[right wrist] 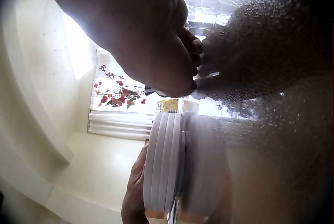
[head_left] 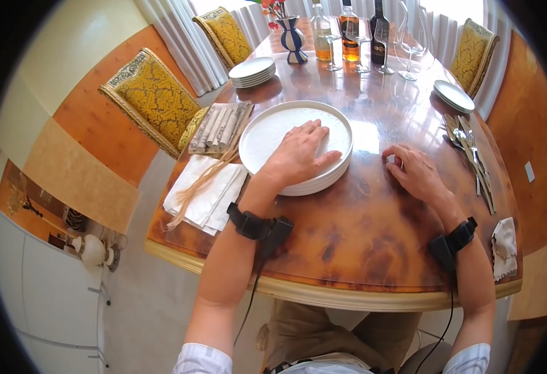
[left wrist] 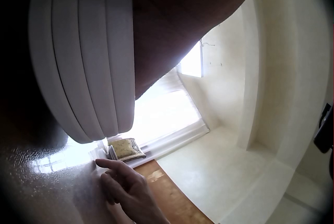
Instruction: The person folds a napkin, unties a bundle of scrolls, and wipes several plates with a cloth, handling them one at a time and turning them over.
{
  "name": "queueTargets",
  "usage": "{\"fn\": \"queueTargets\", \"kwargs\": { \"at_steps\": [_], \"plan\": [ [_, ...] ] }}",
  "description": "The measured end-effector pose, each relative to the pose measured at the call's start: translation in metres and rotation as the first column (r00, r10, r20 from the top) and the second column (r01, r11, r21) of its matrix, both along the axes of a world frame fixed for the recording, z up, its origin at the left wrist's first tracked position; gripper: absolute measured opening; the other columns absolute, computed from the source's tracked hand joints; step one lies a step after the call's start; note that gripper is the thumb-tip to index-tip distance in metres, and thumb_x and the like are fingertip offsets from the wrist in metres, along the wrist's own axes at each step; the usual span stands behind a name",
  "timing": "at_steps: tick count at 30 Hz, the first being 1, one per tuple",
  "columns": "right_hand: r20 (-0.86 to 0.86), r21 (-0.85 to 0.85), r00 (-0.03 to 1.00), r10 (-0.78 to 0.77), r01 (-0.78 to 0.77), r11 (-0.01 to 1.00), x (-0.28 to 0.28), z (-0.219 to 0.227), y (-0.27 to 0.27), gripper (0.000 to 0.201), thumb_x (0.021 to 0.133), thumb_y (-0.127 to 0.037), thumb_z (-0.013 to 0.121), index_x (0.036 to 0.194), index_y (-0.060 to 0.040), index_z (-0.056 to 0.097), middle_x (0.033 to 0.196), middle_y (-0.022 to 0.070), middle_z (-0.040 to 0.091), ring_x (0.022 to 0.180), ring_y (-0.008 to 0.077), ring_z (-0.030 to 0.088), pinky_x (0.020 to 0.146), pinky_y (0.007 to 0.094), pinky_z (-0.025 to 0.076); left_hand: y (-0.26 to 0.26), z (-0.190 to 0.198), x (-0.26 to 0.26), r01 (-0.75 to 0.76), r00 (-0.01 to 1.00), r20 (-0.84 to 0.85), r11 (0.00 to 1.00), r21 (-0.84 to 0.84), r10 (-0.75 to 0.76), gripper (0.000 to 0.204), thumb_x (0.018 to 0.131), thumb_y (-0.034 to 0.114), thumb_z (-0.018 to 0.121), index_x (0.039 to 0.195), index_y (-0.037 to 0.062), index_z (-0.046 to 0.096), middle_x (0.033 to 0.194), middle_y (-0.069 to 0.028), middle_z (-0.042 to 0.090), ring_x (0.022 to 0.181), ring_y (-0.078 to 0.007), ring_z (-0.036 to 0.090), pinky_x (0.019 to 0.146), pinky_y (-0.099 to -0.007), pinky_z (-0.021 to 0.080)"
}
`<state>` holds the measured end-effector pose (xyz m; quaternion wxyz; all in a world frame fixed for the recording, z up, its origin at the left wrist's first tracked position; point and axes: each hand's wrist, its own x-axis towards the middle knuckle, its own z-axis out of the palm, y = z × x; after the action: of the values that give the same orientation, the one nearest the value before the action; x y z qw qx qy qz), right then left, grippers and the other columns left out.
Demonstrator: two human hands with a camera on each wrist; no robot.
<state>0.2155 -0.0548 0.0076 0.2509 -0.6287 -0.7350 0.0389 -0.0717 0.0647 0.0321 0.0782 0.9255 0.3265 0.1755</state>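
A stack of several large white plates (head_left: pixel 264 131) stands on the glossy brown table (head_left: pixel 354 249) in front of me. My left hand (head_left: pixel 301 153) rests on the top plate, palm down, its fingers stretched toward the far rim. Right of the stack, my right hand (head_left: pixel 417 171) lies at the tabletop with loosely bent fingers and nothing in them. In the left wrist view the stacked plate edges (left wrist: pixel 83 57) fill the upper left. The right wrist view catches the stack (right wrist: pixel 163 161) side-on, with the left hand (right wrist: pixel 135 187) along its top.
Left lie folded white napkins (head_left: pixel 201 193) and rolled patterned napkins (head_left: pixel 220 128). Small plates stand in a left stack (head_left: pixel 252 71) and a right stack (head_left: pixel 454 96). Cutlery (head_left: pixel 473 153) and a crumpled cloth (head_left: pixel 504 249) lie right. Behind are a vase (head_left: pixel 294 40), bottles (head_left: pixel 350 31) and wine glasses (head_left: pixel 408 50).
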Motion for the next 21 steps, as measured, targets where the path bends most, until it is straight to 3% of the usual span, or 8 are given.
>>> {"fn": "queueTargets", "kwargs": {
  "at_steps": [4, 7, 21],
  "plan": [
    [0.012, 0.052, 0.999, 0.03, -0.031, 0.998, 0.003, -0.0057, 0.0026, 0.023, 0.093, -0.014, 0.067, 0.115, -0.0083, 0.067, 0.087, 0.011, 0.063, 0.082, 0.0296, 0.064, 0.078, 0.0411, 0.05, -0.0007, 0.0007, -0.0001, -0.002, 1.0, -0.003, 1.0, -0.009, 0.002, 0.07, 0.102, 0.057, 0.056, 0.143, 0.001, 0.055, 0.159, -0.0266, 0.044, 0.149, -0.0411, 0.04, 0.125, -0.0467, 0.028],
    [0.003, 0.003, 1.0, 0.003, -0.003, 1.0, 0.0007, -0.0006, 0.0007, 0.019, 0.094, -0.017, 0.066, 0.111, -0.0079, 0.069, 0.094, 0.0143, 0.068, 0.091, 0.0356, 0.067, 0.084, 0.046, 0.052, -0.0008, 0.0009, 0.0, -0.003, 1.0, -0.003, 1.0, -0.006, 0.003, 0.07, 0.102, 0.057, 0.056, 0.143, 0.0008, 0.055, 0.159, -0.0267, 0.043, 0.149, -0.041, 0.04, 0.125, -0.0463, 0.028],
    [-0.005, -0.003, 1.0, 0.006, -0.006, 1.0, -0.0003, 0.0002, 0.0004, 0.019, 0.094, -0.016, 0.067, 0.111, -0.0073, 0.069, 0.093, 0.0148, 0.068, 0.09, 0.0353, 0.067, 0.083, 0.0456, 0.052, 0.0002, 0.0007, -0.0004, 0.005, 1.0, 0.008, 1.0, -0.012, -0.005, 0.072, 0.101, 0.058, 0.057, 0.143, -0.0003, 0.055, 0.158, -0.0275, 0.044, 0.148, -0.0424, 0.041, 0.124, -0.0466, 0.029]
  ]
}}
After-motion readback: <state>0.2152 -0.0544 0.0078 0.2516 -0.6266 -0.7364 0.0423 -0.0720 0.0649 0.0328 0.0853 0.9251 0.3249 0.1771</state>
